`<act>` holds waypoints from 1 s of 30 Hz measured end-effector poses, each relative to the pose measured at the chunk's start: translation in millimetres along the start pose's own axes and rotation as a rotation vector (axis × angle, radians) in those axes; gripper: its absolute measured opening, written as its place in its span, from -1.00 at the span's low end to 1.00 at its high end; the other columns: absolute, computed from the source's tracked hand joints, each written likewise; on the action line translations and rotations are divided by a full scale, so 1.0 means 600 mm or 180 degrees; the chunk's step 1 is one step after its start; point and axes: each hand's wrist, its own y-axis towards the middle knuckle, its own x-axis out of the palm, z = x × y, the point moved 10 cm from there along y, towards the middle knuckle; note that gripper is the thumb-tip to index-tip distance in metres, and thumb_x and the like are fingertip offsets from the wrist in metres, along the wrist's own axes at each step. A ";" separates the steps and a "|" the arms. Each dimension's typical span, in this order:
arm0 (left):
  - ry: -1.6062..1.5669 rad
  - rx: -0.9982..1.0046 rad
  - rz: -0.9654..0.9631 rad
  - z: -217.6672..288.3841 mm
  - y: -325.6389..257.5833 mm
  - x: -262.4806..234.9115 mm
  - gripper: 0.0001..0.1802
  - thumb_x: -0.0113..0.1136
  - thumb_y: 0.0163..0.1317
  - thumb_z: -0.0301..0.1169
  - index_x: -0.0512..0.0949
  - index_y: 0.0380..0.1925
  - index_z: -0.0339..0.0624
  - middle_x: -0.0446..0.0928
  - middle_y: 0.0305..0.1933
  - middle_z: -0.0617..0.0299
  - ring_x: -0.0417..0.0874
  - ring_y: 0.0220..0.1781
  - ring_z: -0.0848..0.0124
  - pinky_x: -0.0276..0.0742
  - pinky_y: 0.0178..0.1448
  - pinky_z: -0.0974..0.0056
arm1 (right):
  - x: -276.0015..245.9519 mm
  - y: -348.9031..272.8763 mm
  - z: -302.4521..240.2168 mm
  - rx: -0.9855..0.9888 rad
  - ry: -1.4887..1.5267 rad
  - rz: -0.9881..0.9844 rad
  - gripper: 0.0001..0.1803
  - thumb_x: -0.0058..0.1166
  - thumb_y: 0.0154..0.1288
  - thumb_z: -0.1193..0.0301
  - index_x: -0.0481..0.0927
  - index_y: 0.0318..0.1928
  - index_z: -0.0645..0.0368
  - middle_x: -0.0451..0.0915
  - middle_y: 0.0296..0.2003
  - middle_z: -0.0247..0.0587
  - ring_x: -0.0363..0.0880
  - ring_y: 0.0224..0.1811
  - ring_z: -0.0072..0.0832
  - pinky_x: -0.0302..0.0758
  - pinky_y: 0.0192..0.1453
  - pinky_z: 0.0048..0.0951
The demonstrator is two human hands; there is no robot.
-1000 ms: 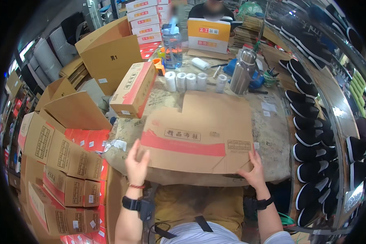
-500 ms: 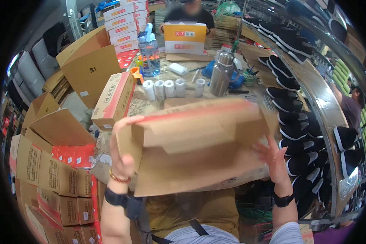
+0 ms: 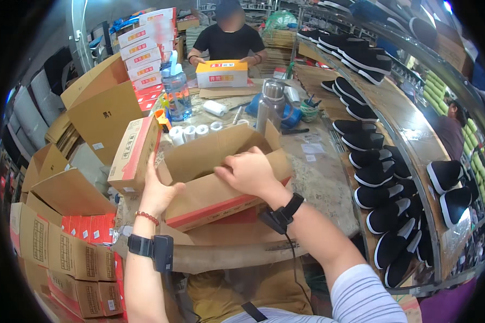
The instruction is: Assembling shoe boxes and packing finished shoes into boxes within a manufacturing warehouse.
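Speckled stone worktable (image 3: 323, 185) carries your open brown cardboard carton with a red stripe (image 3: 221, 177), at its centre. Your left hand (image 3: 157, 192) presses flat against the carton's left end, fingers spread. Your right hand (image 3: 248, 171) curls over the near flap, clamped on its edge. White tape rolls (image 3: 191, 132) stand just behind.

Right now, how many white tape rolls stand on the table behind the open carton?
4 white tape rolls are visible, in a row between the orange tape dispenser and the steel flask; the carton may hide more.
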 end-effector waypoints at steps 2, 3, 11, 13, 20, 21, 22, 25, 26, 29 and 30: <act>0.0523 -0.0107 -0.0189 0.042 -0.005 0.027 0.28 0.57 -0.24 -0.29 -0.10 0.44 -0.08 0.21 0.38 -0.07 0.35 0.34 0.09 0.34 0.35 0.09 | 0.032 -0.016 0.048 0.0453 0.1284 -0.0538 -0.71 0.08 0.24 0.14 0.68 -0.36 0.08 0.65 -0.45 -0.15 0.62 -0.34 -0.22 0.38 -0.04 -0.23; 0.1106 -0.0188 -0.0328 0.062 -0.005 0.036 0.32 0.61 -0.31 -0.28 -0.09 0.44 -0.08 0.19 0.39 -0.09 0.32 0.36 0.04 0.32 0.37 0.07 | 0.017 -0.016 0.059 0.0496 0.1255 -0.0510 -0.71 0.08 0.24 0.14 0.68 -0.36 0.08 0.65 -0.45 -0.15 0.62 -0.34 -0.22 0.38 -0.04 -0.23; -0.0822 0.0322 -0.0097 0.076 -0.031 0.053 -0.14 0.42 -0.03 -0.44 0.23 0.31 -0.27 0.38 0.27 0.07 0.40 0.29 0.23 0.24 0.40 0.21 | -0.091 -0.108 0.240 0.1146 0.1537 0.1985 -0.58 0.15 0.21 0.41 0.49 0.09 0.15 0.53 -0.01 0.05 0.45 0.10 0.02 0.38 0.22 -0.15; -0.0804 0.0928 0.0049 -0.014 -0.027 0.002 -0.41 0.29 0.11 -0.48 0.41 0.19 -0.27 0.44 0.20 0.18 0.45 0.21 0.32 0.25 0.38 0.23 | -0.041 -0.086 0.167 0.0710 0.1580 0.0823 -0.25 0.25 0.07 0.42 0.29 0.31 -0.08 0.35 0.19 0.10 0.35 0.25 -0.01 0.34 0.31 -0.17; 0.1266 0.0403 -0.0028 0.132 -0.063 0.044 -0.21 0.41 -0.15 -0.59 0.43 0.20 -0.03 0.34 0.13 0.11 0.40 0.22 0.14 0.36 0.28 0.16 | -0.075 -0.110 0.166 0.0839 0.1526 0.0117 -0.20 0.39 -0.09 0.37 0.35 0.24 -0.08 0.36 0.06 -0.08 0.41 0.16 -0.07 0.41 0.23 -0.18; 0.1845 0.0257 -0.0240 0.127 -0.066 0.053 -0.16 0.42 -0.18 -0.62 0.41 0.23 -0.02 0.34 0.11 0.13 0.41 0.21 0.14 0.39 0.24 0.16 | -0.079 -0.121 0.176 0.1247 0.1131 0.0264 -0.23 0.39 -0.08 0.36 0.37 0.22 -0.08 0.37 0.03 -0.08 0.42 0.13 -0.10 0.42 0.21 -0.20; 0.1863 0.0255 -0.0233 0.134 -0.070 0.051 -0.16 0.42 -0.18 -0.62 0.41 0.23 -0.02 0.34 0.11 0.13 0.41 0.21 0.14 0.39 0.24 0.16 | -0.086 -0.124 0.172 0.1122 0.1114 0.0401 -0.28 0.38 -0.03 0.30 0.38 0.20 -0.03 0.36 0.00 -0.08 0.44 0.09 -0.13 0.43 0.15 -0.23; 0.0999 0.0820 0.0220 0.181 -0.081 0.014 -0.25 0.37 -0.08 -0.59 0.42 0.22 -0.04 0.39 0.12 0.12 0.44 0.19 0.15 0.43 0.19 0.18 | -0.136 -0.159 0.174 0.0547 0.1499 0.1474 -0.28 0.35 0.03 0.20 0.37 0.21 0.03 0.37 0.00 -0.11 0.44 0.09 -0.16 0.44 0.14 -0.26; 0.0787 0.0869 0.0070 0.181 -0.076 0.008 -0.32 0.32 0.00 -0.54 0.42 0.21 -0.06 0.40 0.14 0.10 0.45 0.18 0.17 0.45 0.16 0.19 | -0.145 -0.175 0.193 0.0624 0.1726 0.1653 -0.35 0.27 0.13 0.18 0.37 0.21 0.08 0.36 0.03 -0.11 0.44 0.10 -0.17 0.44 0.13 -0.24; 0.0714 0.0781 -0.0580 0.154 -0.077 0.035 -0.47 0.17 0.20 -0.35 0.41 0.22 -0.08 0.37 0.27 0.02 0.41 0.25 0.14 0.38 0.24 0.09 | -0.099 -0.206 0.269 0.1054 0.3080 0.1183 -0.44 0.17 0.23 0.21 0.40 0.21 0.08 0.35 0.08 -0.02 0.45 0.08 -0.14 0.44 0.13 -0.23; 0.1522 0.0850 -0.0392 0.171 -0.086 0.073 -0.46 0.16 0.21 -0.30 0.41 0.23 -0.05 0.34 0.29 0.00 0.36 0.30 0.11 0.27 0.32 0.01 | -0.085 -0.224 0.311 0.1152 0.2383 0.1143 -0.51 0.14 0.25 0.25 0.44 0.17 0.10 0.38 0.06 0.03 0.47 0.05 -0.11 0.45 0.11 -0.21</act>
